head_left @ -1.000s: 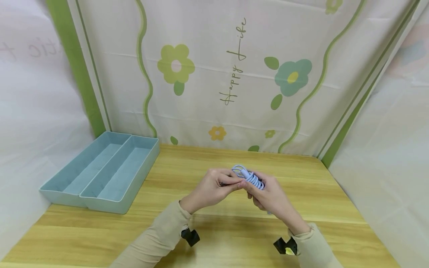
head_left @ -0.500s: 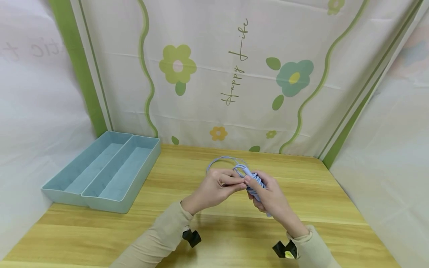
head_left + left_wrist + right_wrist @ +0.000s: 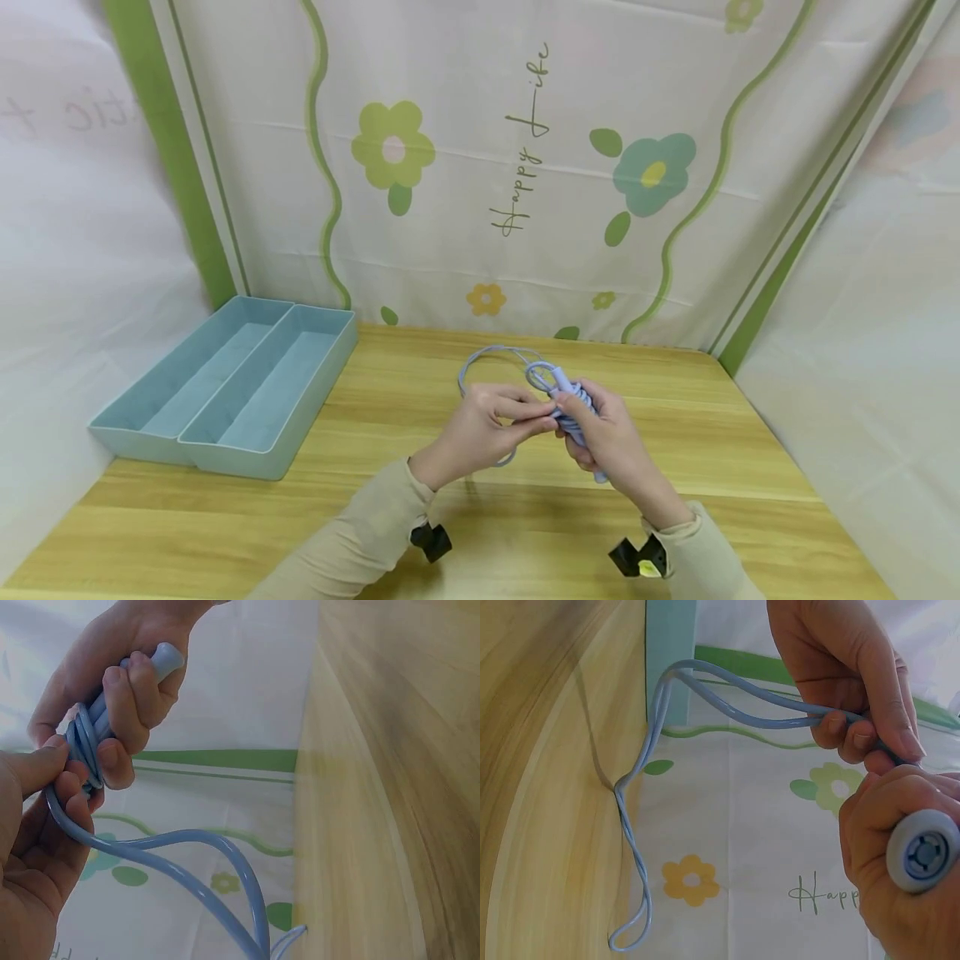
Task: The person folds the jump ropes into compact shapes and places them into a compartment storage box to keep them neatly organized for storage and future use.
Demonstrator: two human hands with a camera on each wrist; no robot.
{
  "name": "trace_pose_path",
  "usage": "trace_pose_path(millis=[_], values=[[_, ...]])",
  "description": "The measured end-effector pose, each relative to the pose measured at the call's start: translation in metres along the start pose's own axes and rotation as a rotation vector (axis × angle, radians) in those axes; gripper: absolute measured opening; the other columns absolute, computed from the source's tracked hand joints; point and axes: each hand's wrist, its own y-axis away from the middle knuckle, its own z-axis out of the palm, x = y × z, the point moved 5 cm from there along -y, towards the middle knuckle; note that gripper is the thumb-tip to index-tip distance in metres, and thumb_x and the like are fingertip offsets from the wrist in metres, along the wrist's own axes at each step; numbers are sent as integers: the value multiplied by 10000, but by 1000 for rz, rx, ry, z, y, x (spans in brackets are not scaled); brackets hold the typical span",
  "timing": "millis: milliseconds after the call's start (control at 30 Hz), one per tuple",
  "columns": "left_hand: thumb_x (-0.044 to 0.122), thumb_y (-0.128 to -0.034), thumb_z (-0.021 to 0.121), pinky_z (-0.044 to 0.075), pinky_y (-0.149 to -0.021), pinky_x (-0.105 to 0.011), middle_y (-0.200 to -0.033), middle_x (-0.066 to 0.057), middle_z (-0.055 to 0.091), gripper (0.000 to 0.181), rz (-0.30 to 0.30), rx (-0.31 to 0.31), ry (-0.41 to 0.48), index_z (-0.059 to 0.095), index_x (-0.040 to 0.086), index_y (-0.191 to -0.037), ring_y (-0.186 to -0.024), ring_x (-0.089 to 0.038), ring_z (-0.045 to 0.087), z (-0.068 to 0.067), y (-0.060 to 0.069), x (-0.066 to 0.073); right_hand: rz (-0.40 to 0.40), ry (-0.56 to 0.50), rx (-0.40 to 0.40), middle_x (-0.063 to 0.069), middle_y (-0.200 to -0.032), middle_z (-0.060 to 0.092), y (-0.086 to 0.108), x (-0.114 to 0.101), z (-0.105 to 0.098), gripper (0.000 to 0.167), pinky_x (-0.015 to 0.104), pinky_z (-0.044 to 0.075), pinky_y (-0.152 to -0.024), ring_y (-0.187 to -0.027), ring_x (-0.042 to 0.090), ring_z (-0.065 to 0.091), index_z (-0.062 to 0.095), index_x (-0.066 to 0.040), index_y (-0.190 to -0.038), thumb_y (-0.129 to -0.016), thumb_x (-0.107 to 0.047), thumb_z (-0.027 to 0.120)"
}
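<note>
A light blue cord [image 3: 577, 419] is wound round handles of the same colour. My right hand [image 3: 611, 437] grips this bundle, its thumb on top; in the left wrist view the right hand's [image 3: 124, 697] fingers curl round a handle [image 3: 166, 660]. My left hand [image 3: 480, 429] pinches the cord beside the coils. From the left hand [image 3: 847, 682] two strands of cord [image 3: 742, 716] run out and hang down in a twisted loop in the right wrist view. The round end of a handle [image 3: 922, 851] sticks out of the right hand [image 3: 900, 900].
Two long light blue trays [image 3: 281, 429] stand side by side at the left of the wooden table [image 3: 637, 517]. A flowered curtain [image 3: 465, 208] hangs behind the table, with white fabric [image 3: 877, 333] at both sides.
A loop of cord has come into view behind and left of my left hand. Both hands have shifted slightly right, and the bundle is tilted more upright in my right hand.
</note>
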Motion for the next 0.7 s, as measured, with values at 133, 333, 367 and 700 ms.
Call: trace_pose_path(millis=[133, 333, 367, 700], values=[[-24, -835, 764, 506, -582, -170, -940, -93, 729, 247, 28, -8, -11, 726, -64, -1076, -800, -56, 676, 4, 1, -2, -24, -20, -5, 159, -660, 521, 0, -2, -1, 309, 268, 291, -308, -397, 101, 343, 522, 74, -1076, -1070, -228, 458], [-58, -824, 759, 472, -564, -151, -931, -111, 733, 265, 46, -17, -14, 716, -86, -1084, -791, -80, 690, 7, 1, -5, -36, -52, 3, 106, -592, 479, 0, -3, -3, 298, 276, 290, -307, -391, 94, 340, 498, 108, -1083, -1065, -186, 452], [-62, -823, 758, 477, -565, -154, -932, -111, 733, 262, 48, -16, -14, 718, -86, -1080, -793, -85, 691, 6, 1, -5, -34, -55, 2, 89, -586, 471, 0, -3, -4, 297, 279, 289, -306, -390, 94, 339, 496, 110, -1084, -1064, -184, 454], [34, -893, 725, 438, -513, -161, -919, -39, 734, 200, -1, -72, -41, 746, -17, -1085, -642, -26, 593, -4, 0, -5, -50, -15, -33, 110, -661, 503, 1, -9, -4, 301, 285, 314, -312, -398, 103, 355, 516, 93, -1081, -1065, -205, 477]])
